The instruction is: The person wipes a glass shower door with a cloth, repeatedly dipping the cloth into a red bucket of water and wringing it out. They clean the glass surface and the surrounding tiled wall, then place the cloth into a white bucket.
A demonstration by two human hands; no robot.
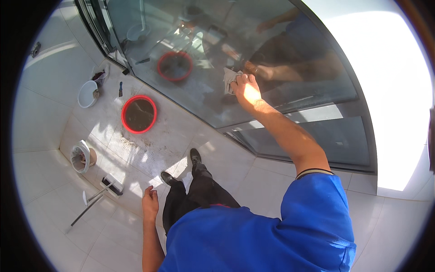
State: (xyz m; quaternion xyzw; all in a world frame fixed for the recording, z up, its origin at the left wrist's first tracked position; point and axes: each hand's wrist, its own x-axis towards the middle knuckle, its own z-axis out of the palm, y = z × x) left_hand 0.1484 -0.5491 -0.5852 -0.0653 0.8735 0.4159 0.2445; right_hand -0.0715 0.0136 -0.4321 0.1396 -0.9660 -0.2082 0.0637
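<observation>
My right hand [246, 89] presses a light-coloured cloth [230, 80] against the large glass pane [190, 91] of a grey-framed door or window. The pane mirrors my arm and a red-rimmed basin. Low at my side hangs my left hand [150, 201], its fingers loosely curled, with nothing seen in it. On the tiled floor before me stands a round basin with a red rim [155, 115], filled with murky dark water. A scraper with a blue handle [120, 87] lies between that basin and the door frame.
A white basin [85, 97] with a rag on its edge stands by the far wall. Nearer are a lined waste bin [89, 157] and a broom and dustpan [112, 185]. The floor tiles [146, 149] around the red-rimmed basin look wet and dirty.
</observation>
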